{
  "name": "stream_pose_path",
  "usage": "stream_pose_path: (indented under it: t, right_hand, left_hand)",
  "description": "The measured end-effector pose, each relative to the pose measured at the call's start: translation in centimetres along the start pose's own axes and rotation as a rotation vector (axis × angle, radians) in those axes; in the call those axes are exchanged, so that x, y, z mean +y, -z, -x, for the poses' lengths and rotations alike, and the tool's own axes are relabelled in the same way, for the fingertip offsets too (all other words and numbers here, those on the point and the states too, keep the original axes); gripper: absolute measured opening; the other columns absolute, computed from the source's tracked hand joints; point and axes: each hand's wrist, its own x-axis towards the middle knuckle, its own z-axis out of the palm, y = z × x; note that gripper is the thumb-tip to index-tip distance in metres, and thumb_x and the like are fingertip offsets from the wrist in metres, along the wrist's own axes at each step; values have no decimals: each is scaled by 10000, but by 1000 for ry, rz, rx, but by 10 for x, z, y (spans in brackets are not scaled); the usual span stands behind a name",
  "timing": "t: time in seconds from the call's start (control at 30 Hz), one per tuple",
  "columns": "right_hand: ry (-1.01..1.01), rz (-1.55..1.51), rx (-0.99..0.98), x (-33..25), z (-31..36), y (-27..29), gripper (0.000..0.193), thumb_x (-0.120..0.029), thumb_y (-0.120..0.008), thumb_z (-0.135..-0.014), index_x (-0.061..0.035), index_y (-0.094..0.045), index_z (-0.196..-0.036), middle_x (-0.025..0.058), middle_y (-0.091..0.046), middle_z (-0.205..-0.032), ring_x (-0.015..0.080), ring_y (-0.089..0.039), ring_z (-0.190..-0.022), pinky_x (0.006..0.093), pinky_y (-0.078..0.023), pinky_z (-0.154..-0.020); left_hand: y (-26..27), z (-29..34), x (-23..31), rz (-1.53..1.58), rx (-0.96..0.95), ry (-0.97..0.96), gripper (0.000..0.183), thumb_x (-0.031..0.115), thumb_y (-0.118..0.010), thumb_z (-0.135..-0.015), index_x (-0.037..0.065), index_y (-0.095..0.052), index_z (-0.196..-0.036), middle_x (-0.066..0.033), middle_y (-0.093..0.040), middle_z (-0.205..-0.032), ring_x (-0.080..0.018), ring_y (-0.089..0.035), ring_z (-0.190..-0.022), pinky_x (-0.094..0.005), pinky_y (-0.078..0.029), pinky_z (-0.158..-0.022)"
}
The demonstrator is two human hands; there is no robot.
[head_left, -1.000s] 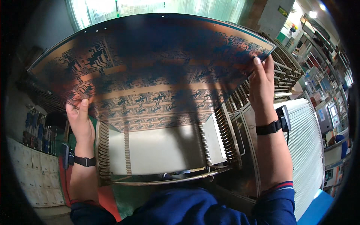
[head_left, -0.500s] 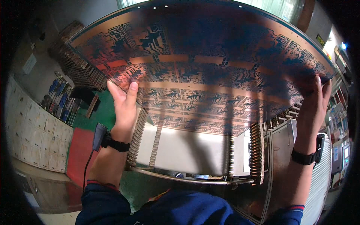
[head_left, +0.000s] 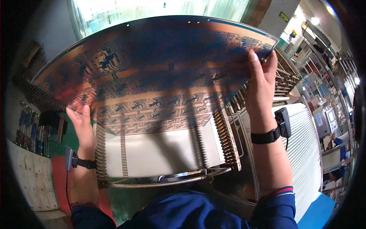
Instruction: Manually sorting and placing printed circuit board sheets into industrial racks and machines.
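Note:
A large copper circuit board panel, etched with repeating dark track patterns, spans the space in front of me, tilted with its right side higher. My left hand is closed on its left edge, the thumb lying on the near face. On the right edge my right hand grips it the same way, thumb on the face. Beneath and behind the panel's lower part stands a rack with spring-like ribbed side posts and a bar across its front. The panel's shadow falls on a white surface inside the rack.
More ribbed racks stand beyond my right hand. At right lies a row of upright white sheets, with a machine past it. White lockers are at left beside a red floor area. Translucent sheeting hangs at the back.
The whole view has swung to the right, so the panel and rack appear farther left. The panel's right side now sits higher than its left. Both hands keep hold of it.

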Motion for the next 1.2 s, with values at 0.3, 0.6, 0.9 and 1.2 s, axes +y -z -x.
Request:
stream_pose_path:
  t: [0.3, 0.6, 0.9, 1.2]
  right_hand:
    - [-68, 54, -67, 16, 1, 20, 393, -135, -590, -1000, -26, -425, -1340, 66, -574, -1200, 138, -539, -1091, 292, -427, -979]
    - [78, 307, -119, -4, -1, 44, 490, -138, -563, -991, -13, -393, -1433, 154, -524, -1365, 243, -487, -1281, 374, -369, -1095]
    - [164, 1075, -410, 4, 25, 143, 467, -148, -648, -888, -35, -524, -1324, 223, -543, -1313, 386, -512, -1244, 444, -420, -1060]
    - [-424, 1216, 1068, -124, 276, 532, 656, -204, -647, -918, 1, -352, -1467, 267, -432, -1448, 388, -459, -1315, 442, -367, -1095]
  left_hand:
    - [0, 2, -12, 19, -94, 9, 588, 201, -547, -1025, 7, -230, -1480, -143, -366, -1466, -219, -382, -1321, -367, -290, -1128]
    - [2, -26, 52, -137, -55, -278, 638, 253, -512, -1024, 39, -193, -1534, -176, -273, -1577, -316, -271, -1460, -437, -184, -1206]
    - [-44, 7, 63, 9, -458, -279, 524, 247, -486, -1025, -24, -355, -1454, -192, -420, -1479, -309, -396, -1396, -459, -265, -1187]
    - [-110, 50, 75, 44, -775, -141, 317, 172, -545, -1011, 1, -577, -1277, -140, -627, -1244, -267, -595, -1167, -391, -465, -997]
